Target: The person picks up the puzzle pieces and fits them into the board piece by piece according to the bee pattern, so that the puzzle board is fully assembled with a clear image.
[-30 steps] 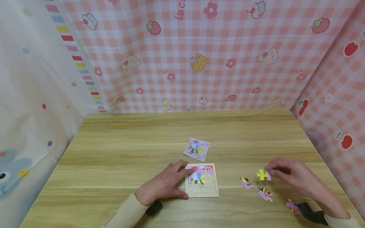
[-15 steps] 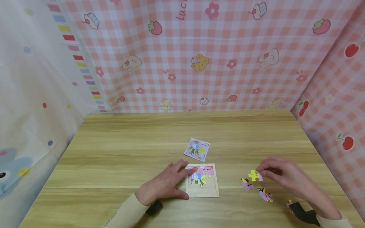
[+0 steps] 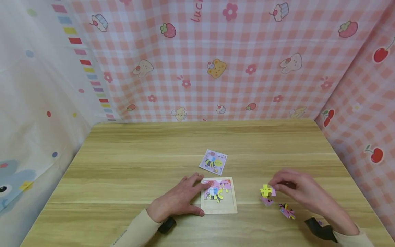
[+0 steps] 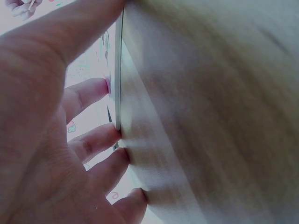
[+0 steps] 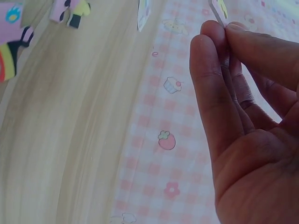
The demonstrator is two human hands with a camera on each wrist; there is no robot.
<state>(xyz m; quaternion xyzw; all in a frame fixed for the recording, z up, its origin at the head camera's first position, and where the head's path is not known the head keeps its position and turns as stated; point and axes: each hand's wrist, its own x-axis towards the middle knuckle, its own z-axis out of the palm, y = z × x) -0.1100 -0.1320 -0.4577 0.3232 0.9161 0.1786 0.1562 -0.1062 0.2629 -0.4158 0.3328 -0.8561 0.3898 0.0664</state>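
Observation:
Between thumb and fingertips, my right hand (image 3: 297,188) pinches a yellow and pink puzzle piece (image 3: 266,190) above the table. In the right wrist view that puzzle piece (image 5: 218,11) shows edge-on at the top. My left hand (image 3: 179,199) rests at the left side of the square wooden puzzle tray (image 3: 220,208), its fingers spread and one fingertip on the pieces. Joined pieces (image 3: 217,193) of a bee picture fill the tray's upper part; its lower part is bare wood. In the left wrist view, fingers of the left hand (image 4: 88,140) touch the tray's edge (image 4: 117,88).
Right of the tray lie a pink and black piece (image 3: 267,201), partly under the held one, and a pink, black and yellow piece (image 3: 287,211). Another piece (image 3: 319,222) is mostly hidden by the right wrist's black strap. A bee picture card (image 3: 213,162) lies behind the tray.
My right hand has moved left with the puzzle piece, from the far side of the loose pieces toward the tray. The left hand and the tray stay in place.

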